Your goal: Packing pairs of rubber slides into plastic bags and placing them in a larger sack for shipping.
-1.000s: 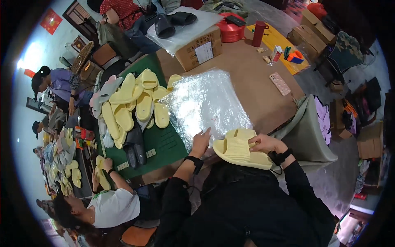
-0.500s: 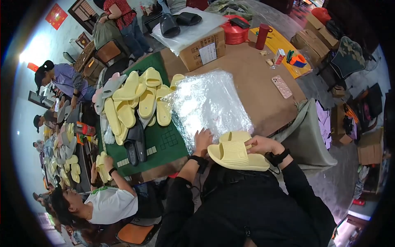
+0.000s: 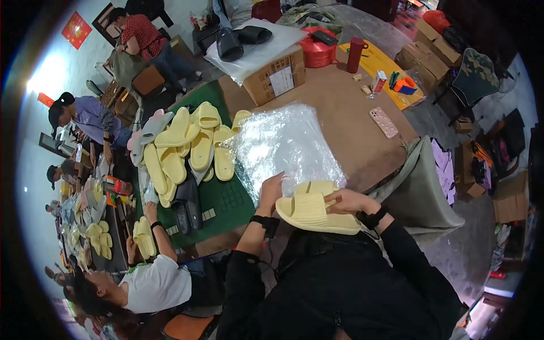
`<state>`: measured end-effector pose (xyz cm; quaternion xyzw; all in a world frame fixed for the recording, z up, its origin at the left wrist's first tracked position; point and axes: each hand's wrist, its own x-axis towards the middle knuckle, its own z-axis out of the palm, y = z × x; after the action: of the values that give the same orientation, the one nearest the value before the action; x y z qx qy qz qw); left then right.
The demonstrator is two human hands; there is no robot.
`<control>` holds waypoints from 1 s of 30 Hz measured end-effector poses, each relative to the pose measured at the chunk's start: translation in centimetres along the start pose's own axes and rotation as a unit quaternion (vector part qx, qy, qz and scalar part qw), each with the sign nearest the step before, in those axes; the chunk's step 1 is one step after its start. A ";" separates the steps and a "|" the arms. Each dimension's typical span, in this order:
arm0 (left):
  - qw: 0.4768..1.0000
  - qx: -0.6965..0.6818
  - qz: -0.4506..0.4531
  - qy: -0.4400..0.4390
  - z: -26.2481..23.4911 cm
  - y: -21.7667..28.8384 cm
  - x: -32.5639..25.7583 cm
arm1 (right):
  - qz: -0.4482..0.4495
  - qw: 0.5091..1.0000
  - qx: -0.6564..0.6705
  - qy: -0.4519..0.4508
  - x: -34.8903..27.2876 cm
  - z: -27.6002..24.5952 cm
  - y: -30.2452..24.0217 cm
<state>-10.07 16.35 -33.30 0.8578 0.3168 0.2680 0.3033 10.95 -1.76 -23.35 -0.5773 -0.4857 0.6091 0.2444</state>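
Observation:
My right hand (image 3: 347, 200) grips a pair of pale yellow slide slippers (image 3: 309, 214) by their side, close to my body at the table's near edge. One slipper lies in front of the other, and the far one is partly hidden. Just left of them, my left hand (image 3: 272, 190) has its fingers closed at the near edge of a stack of clear plastic bags (image 3: 283, 139), apparently pinching the top one. The fingertips are small and partly hidden there. The bags lie flat and shiny on the table.
Left of the bags, loose yellow slippers (image 3: 181, 127) pile on a green mat (image 3: 232, 195), with black slippers (image 3: 187, 204) nearer. Behind stands a cardboard box (image 3: 277, 76); a phone (image 3: 384, 122) lies right. A seated co-worker (image 3: 156, 283) at left handles yellow slippers (image 3: 144, 238).
My left hand has drawn back from lying spread on the bags to closed fingers at their near edge. The slippers in my right hand have shifted slightly left.

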 end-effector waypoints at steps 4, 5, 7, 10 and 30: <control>1.000 0.009 -0.025 -0.013 -1.2 2.2 0.2 | -0.053 0.989 -0.118 0.069 1.2 0.0 0.1; 0.997 0.010 -0.052 -0.057 -1.2 2.4 0.1 | -0.043 0.981 -0.164 0.092 1.7 -0.1 1.0; 0.997 0.065 -0.015 -0.037 -0.7 1.6 -0.7 | -0.131 0.926 -0.303 0.185 2.7 0.1 2.8; 0.992 0.107 -0.027 -0.068 -0.5 2.8 -0.6 | -0.093 0.901 -0.357 0.226 2.6 1.1 3.6; 0.974 0.121 0.115 -0.156 2.9 8.8 -4.3 | -0.183 0.816 -0.445 0.320 12.5 1.8 6.2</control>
<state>-7.62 6.86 -30.36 0.9501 0.1948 0.1238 0.2098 8.24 5.88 -34.78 -0.6860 -0.6950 0.0514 0.2094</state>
